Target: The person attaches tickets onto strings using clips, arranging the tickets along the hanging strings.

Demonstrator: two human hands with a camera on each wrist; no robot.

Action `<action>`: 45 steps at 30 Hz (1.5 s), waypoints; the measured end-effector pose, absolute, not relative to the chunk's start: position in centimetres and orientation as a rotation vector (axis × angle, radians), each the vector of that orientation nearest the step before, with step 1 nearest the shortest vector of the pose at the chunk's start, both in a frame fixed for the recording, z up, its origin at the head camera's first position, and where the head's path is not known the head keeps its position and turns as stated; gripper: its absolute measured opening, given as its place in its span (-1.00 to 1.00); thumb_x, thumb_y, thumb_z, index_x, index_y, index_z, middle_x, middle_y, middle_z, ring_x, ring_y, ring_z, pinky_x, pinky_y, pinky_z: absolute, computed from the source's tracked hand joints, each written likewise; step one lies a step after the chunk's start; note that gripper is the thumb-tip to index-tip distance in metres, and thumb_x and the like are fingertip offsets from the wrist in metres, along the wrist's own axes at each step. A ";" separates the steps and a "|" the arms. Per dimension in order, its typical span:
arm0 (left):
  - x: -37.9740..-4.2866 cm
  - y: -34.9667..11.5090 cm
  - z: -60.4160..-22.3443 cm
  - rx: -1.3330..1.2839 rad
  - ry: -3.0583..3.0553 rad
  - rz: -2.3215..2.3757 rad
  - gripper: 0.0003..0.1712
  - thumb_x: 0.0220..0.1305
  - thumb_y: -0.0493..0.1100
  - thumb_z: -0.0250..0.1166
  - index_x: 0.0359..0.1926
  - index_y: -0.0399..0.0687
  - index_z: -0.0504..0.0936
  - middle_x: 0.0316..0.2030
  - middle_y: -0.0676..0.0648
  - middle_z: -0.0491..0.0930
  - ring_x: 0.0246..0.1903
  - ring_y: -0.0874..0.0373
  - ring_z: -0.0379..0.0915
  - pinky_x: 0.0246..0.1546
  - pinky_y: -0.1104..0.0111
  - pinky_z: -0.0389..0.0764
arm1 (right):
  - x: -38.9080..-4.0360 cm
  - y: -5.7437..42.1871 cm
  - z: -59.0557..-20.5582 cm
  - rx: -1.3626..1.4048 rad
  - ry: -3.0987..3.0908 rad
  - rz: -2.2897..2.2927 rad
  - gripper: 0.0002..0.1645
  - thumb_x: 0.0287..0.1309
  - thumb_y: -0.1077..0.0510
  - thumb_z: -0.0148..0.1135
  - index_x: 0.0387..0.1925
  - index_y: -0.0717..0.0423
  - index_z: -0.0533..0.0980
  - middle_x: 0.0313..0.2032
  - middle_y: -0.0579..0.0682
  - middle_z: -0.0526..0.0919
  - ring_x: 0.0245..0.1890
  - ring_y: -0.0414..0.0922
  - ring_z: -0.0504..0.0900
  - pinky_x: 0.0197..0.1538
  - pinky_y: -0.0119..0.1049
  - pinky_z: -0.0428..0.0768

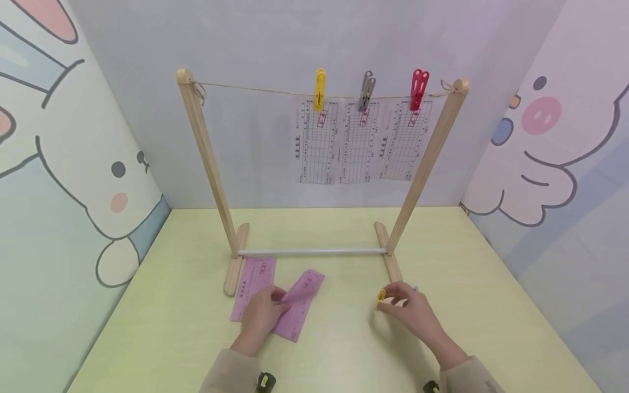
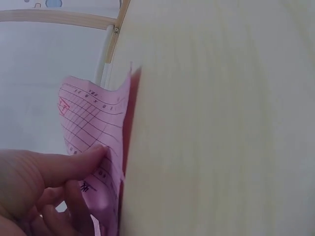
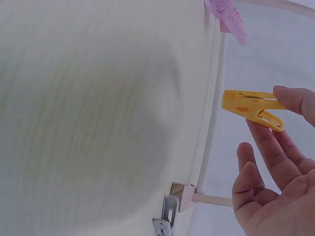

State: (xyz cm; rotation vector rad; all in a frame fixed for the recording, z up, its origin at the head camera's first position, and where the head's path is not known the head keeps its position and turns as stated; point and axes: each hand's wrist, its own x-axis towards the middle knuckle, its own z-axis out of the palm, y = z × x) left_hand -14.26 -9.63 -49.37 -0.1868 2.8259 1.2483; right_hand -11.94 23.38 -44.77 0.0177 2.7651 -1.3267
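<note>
In the head view my left hand (image 1: 262,314) pinches a pink printed slip (image 1: 300,305) between thumb and fingers. The slip is bent and partly lifted, its edge close over the tabletop in the left wrist view. Another pink slip (image 1: 253,278) lies flat to the left, overlapped by the hand. My right hand (image 1: 410,311) holds a yellow clothespin (image 3: 253,104) by its handles, thumb on one and fingers under the other. Behind that hand, a grey clothespin (image 3: 168,216) lies by the rack's right foot, mostly hidden in the head view.
A wooden rack stands ahead, with a right post (image 1: 426,164), a left post (image 1: 208,158) and a white bottom rod (image 1: 314,252). Yellow (image 1: 320,90), grey (image 1: 367,91) and red (image 1: 419,90) clothespins hold white slips (image 1: 361,147) on its string. Walls surround the table (image 1: 162,322).
</note>
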 end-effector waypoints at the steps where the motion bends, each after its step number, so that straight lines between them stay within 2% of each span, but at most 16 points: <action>1: -14.2 -9.6 -49.3 -0.185 2.829 1.255 -0.66 0.04 -0.17 0.50 -0.12 -0.07 0.66 -0.22 -0.06 0.72 -0.29 0.11 0.61 -0.27 0.24 0.58 | -12.0 23.3 -44.6 0.010 2.775 -1.340 -0.58 0.07 0.03 0.47 -0.07 0.09 0.57 -0.13 -0.04 0.74 -0.19 -0.20 0.56 -0.16 -0.31 0.48; 6: -14.1 -9.6 -49.1 -0.188 2.844 1.277 -0.58 0.08 -0.18 0.48 -0.01 -0.10 0.62 -0.21 -0.09 0.71 -0.36 0.15 0.58 -0.41 0.35 0.52 | -12.1 22.6 -43.6 0.008 2.800 -1.487 -0.65 0.04 0.10 0.49 -0.14 0.10 0.60 -0.19 0.02 0.74 -0.26 -0.30 0.56 -0.18 -0.41 0.47; 13: -14.0 -9.5 -48.3 -0.163 2.850 1.341 -0.77 0.15 -0.15 0.44 -0.15 -0.05 0.70 -0.19 -0.06 0.72 -0.32 0.17 0.62 -0.39 0.39 0.56 | -12.3 21.6 -42.0 -0.054 2.784 -1.727 -0.68 0.03 0.21 0.49 -0.17 0.19 0.59 -0.25 0.11 0.77 -0.33 -0.34 0.56 -0.24 -0.42 0.47; 16: -13.9 -9.7 -47.8 -0.116 2.832 1.393 -0.81 0.18 -0.14 0.42 -0.17 -0.05 0.71 -0.18 -0.07 0.73 -0.32 0.18 0.62 -0.40 0.39 0.57 | -12.4 21.4 -41.4 -0.112 2.801 -1.786 -0.69 0.03 0.25 0.48 -0.17 0.22 0.59 -0.28 0.06 0.78 -0.32 -0.38 0.57 -0.23 -0.43 0.48; 22: -14.4 -10.6 -46.4 0.048 2.814 1.522 -0.88 0.23 -0.13 0.39 -0.21 0.02 0.74 -0.23 0.01 0.73 -0.42 0.25 0.45 -0.45 0.47 0.46 | -12.9 21.2 -40.0 -0.242 2.757 -1.891 -0.69 0.07 0.33 0.42 -0.13 0.30 0.55 -0.33 -0.31 0.73 -0.28 -0.38 0.56 -0.23 -0.46 0.50; 24: -14.6 -10.9 -45.8 0.099 2.797 1.570 -0.90 0.24 -0.12 0.39 -0.22 0.04 0.74 -0.27 0.03 0.73 -0.48 0.26 0.40 -0.50 0.48 0.43 | -13.1 21.0 -39.5 -0.289 2.743 -1.908 -0.69 0.08 0.36 0.40 -0.13 0.34 0.54 -0.32 -0.35 0.72 -0.27 -0.37 0.57 -0.23 -0.47 0.51; 31: -15.2 -12.2 -43.8 0.218 2.853 1.636 -0.88 0.25 -0.15 0.38 -0.21 -0.01 0.76 -0.34 -0.01 0.74 -0.55 0.32 0.38 -0.55 0.52 0.44 | -14.1 20.3 -37.4 -0.358 2.718 -1.946 -0.70 0.06 0.42 0.37 -0.14 0.42 0.52 -0.33 -0.42 0.68 -0.28 -0.38 0.57 -0.24 -0.50 0.53; 39: -16.0 -13.7 -40.3 0.210 2.834 1.776 -0.84 0.27 -0.17 0.37 -0.16 -0.09 0.76 -0.47 -0.08 0.68 -0.55 0.29 0.38 -0.64 0.51 0.38 | -15.0 19.8 -33.2 -0.341 2.659 -1.948 -0.60 0.10 0.39 0.36 -0.03 0.44 0.47 -0.33 -0.41 0.64 -0.30 -0.34 0.55 -0.24 -0.52 0.57; 45: -16.7 -14.1 -38.1 0.257 2.795 1.851 -0.78 0.31 -0.14 0.35 -0.12 -0.17 0.73 -0.34 -0.15 0.72 -0.50 0.29 0.41 -0.53 0.53 0.46 | -16.0 19.9 -29.7 -0.489 2.725 -1.875 -0.60 0.09 0.38 0.39 -0.04 0.40 0.47 -0.30 -0.43 0.65 -0.26 -0.32 0.56 -0.20 -0.52 0.54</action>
